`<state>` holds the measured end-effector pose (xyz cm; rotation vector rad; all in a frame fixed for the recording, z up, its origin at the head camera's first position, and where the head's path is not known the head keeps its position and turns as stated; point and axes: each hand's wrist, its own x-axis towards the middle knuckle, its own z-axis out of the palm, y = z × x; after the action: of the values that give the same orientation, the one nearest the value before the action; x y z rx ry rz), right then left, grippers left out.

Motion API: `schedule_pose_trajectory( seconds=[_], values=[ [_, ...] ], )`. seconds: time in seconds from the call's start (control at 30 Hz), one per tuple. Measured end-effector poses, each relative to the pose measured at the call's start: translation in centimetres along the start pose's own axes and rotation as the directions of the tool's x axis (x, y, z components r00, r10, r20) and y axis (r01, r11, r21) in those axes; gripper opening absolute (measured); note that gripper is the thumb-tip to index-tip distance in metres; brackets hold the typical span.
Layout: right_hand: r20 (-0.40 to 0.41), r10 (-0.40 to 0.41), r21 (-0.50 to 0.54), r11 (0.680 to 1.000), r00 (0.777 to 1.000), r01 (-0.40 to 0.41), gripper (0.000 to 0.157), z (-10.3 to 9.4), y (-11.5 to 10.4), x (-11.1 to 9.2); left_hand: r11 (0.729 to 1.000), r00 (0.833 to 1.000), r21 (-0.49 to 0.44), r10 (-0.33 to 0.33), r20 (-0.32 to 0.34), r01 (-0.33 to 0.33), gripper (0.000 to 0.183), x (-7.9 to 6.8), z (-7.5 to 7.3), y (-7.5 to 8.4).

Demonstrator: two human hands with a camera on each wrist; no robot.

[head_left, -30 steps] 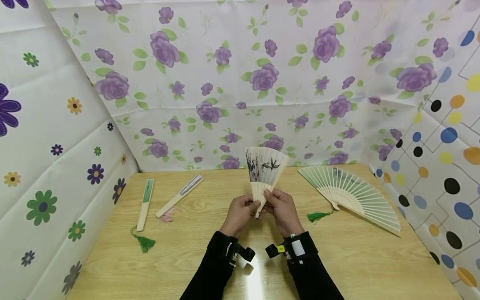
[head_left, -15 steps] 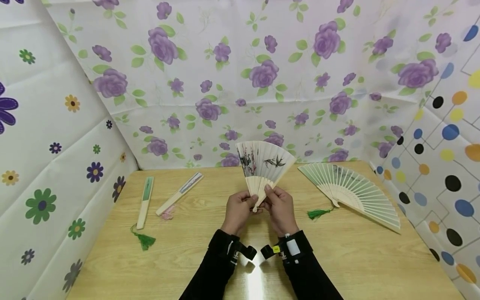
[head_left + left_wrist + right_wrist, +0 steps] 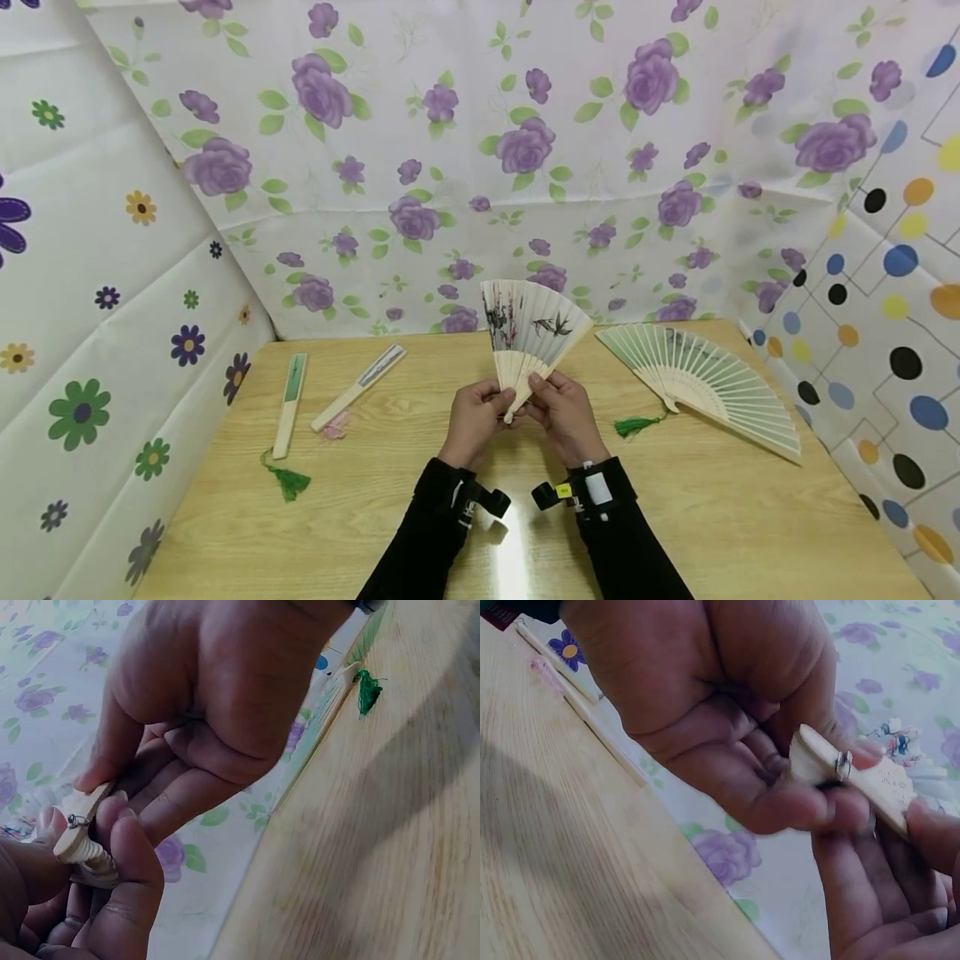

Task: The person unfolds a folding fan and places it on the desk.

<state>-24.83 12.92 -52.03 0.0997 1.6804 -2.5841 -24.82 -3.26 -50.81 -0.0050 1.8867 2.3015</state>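
Note:
A partly spread white folding fan (image 3: pixel 534 321), printed with blossoms and a dark bird, is held up over the middle of the table. My left hand (image 3: pixel 472 421) pinches its pale slatted base near the pivot, thumb in front. On the other side of the base, my right hand (image 3: pixel 566 417) grips the outer slats between thumb and fingers. Up close in the left wrist view, the fan's metal pivot ring (image 3: pixel 77 821) shows between both hands. In the right wrist view the stacked slat ends (image 3: pixel 810 754) lie against the left hand's fingers.
A pale green fan (image 3: pixel 705 387), fully spread, lies at the right with a green tassel (image 3: pixel 637 427). Two folded fans lie left: a green one (image 3: pixel 291 406) with a green tassel (image 3: pixel 288 483), and a grey-white one (image 3: pixel 360 387) with a pink tassel (image 3: pixel 334 426). Flowered cloth (image 3: pixel 480 167) hangs behind.
The white fan has spread wider and risen slightly, its printed bird showing more fully. Both hands keep hold of its base. The fans on the table have stayed put.

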Motion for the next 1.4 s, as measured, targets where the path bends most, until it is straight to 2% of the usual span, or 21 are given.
schedule_pose_trajectory(
  seconds=[0.07,0.17,0.27,0.37,0.5,0.63,0.87,1.0,1.2,1.4],
  values=[
    [-0.052,-0.035,-0.001,0.999,0.998,0.035,0.039,0.6,0.1,-0.2,1.0,1.0,-0.014,-0.007,-0.017,0.006,0.023,0.0,0.0,0.0],
    [-0.15,-0.102,0.027,0.994,0.983,0.107,0.037,1.9,0.5,-0.7,0.999,0.999,-0.04,0.005,-0.042,-0.007,0.022,0.0,-0.1,0.0],
    [-0.201,-0.15,0.047,0.986,0.968,0.163,0.038,3.0,0.9,-1.0,0.997,0.997,-0.078,0.018,-0.069,-0.023,0.02,0.1,-0.3,0.1],
    [-0.193,-0.153,0.037,0.986,0.969,0.164,0.039,3.2,1.0,-1.1,0.996,0.997,-0.088,0.021,-0.072,-0.027,0.018,0.3,-0.4,0.2],
    [-0.168,-0.1,-0.011,0.995,0.981,0.099,0.038,2.3,0.7,-0.9,0.997,0.999,-0.081,0.003,-0.051,-0.007,0.02,0.4,-0.4,0.1],
    [-0.157,-0.07,-0.078,0.995,0.985,0.059,0.038,1.7,0.5,-0.7,0.998,0.998,-0.067,-0.009,-0.064,0.005,0.019,0.3,-0.3,0.1],
    [-0.18,-0.086,-0.114,0.991,0.98,0.066,0.035,2.0,0.3,-0.6,0.996,0.991,0.085,0.043,-0.13,-0.032,0.019,0.3,-0.3,0.1],
    [-0.177,-0.083,-0.091,0.994,0.981,0.068,0.035,2.1,0.4,-0.6,0.992,0.986,0.116,0.057,-0.154,-0.039,0.019,0.3,-0.3,0.2],
    [-0.179,-0.096,-0.057,0.995,0.979,0.087,0.038,2.0,0.6,-0.7,0.995,0.986,0.089,0.05,-0.162,-0.035,0.019,0.2,-0.2,0.2],
    [-0.193,-0.066,0.12,0.989,0.979,0.09,0.047,2.3,1.1,-0.9,0.997,0.986,0.048,0.064,-0.154,-0.057,0.019,0.2,0.1,0.2]
  ],
)
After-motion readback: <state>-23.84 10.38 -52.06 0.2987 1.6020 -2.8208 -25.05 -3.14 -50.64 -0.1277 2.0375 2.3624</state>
